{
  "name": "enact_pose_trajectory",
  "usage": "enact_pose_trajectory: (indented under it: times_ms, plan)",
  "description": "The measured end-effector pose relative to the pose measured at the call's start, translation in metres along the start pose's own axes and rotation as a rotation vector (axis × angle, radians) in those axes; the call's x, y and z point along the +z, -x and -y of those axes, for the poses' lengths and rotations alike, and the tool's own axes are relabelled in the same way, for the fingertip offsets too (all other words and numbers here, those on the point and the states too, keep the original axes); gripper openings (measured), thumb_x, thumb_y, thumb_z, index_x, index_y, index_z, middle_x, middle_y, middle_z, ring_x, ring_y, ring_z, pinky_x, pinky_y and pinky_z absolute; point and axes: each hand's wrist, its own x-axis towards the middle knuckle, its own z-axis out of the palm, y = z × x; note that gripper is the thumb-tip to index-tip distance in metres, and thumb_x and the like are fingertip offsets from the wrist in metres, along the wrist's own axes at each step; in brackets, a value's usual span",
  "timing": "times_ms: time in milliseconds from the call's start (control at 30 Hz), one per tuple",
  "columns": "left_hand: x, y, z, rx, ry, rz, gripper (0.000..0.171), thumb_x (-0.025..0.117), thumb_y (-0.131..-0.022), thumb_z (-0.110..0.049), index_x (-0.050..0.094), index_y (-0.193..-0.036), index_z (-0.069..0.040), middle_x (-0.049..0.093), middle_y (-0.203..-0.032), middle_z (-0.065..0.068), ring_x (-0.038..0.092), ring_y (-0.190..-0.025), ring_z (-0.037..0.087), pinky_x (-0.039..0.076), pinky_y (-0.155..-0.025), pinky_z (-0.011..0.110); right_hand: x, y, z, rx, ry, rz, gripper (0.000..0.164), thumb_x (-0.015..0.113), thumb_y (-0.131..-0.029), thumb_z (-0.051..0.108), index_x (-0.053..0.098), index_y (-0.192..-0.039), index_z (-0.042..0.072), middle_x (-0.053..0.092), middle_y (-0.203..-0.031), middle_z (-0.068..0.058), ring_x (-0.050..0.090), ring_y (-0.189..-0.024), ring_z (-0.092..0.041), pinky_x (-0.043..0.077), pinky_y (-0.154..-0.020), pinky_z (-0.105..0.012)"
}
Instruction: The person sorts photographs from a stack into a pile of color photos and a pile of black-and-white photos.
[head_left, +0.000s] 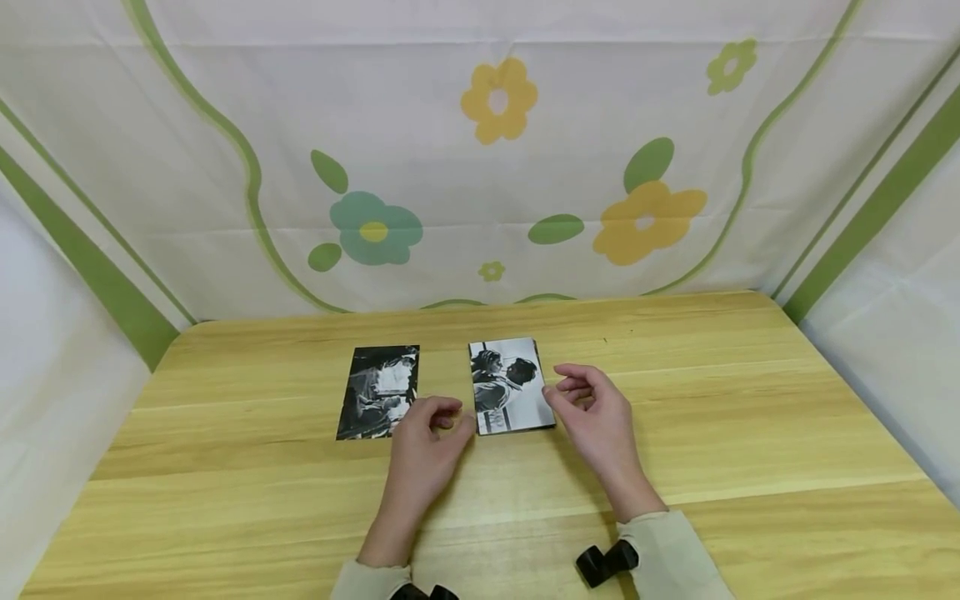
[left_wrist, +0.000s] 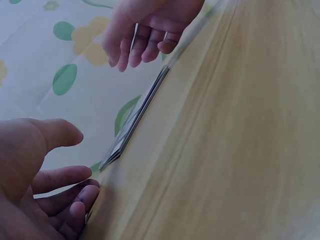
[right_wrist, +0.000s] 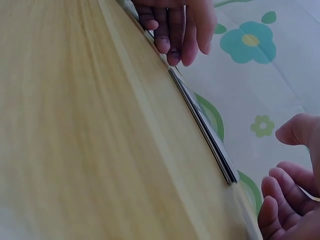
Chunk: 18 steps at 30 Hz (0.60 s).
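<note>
A small stack of black-and-white photo cards (head_left: 510, 387) lies on the table, its top card picturing people. Left of it is a single, darker photo card (head_left: 375, 392). Just off the stack's left side is my left hand (head_left: 426, 440), partly covering the lower right corner of the single card. My right hand (head_left: 598, 421) is at the stack's right edge. Both hands have loosely bent fingers with nothing between them. From the side, the right wrist view shows the layered edges of the stack (right_wrist: 205, 127), with a gap to the right hand's fingers (right_wrist: 287, 195).
The wood-grain table (head_left: 750, 433) extends around the cards. Behind it hangs a white cloth (head_left: 450, 175) with flower prints, and more cloth stands at both sides. Black straps (head_left: 607, 562) sit at the sleeve cuffs.
</note>
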Motion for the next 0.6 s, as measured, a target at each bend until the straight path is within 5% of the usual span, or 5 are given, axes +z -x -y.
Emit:
enact_pose_trajectory:
  times_ms: [600]
  plan:
    - [0.006, 0.002, 0.003, 0.029, -0.041, -0.025, 0.013, 0.082, -0.091, -0.012, 0.082, -0.103, -0.008, 0.067, -0.107, 0.009, 0.063, -0.094, 0.017, 0.053, -0.086, 0.030, 0.001, -0.001, -0.012, -0.001, 0.015, 0.002, 0.034, 0.080, -0.095, 0.013, 0.073, -0.128, 0.010, 0.070, -0.110, -0.008, 0.063, -0.097, -0.016, 0.053, -0.080, -0.016]
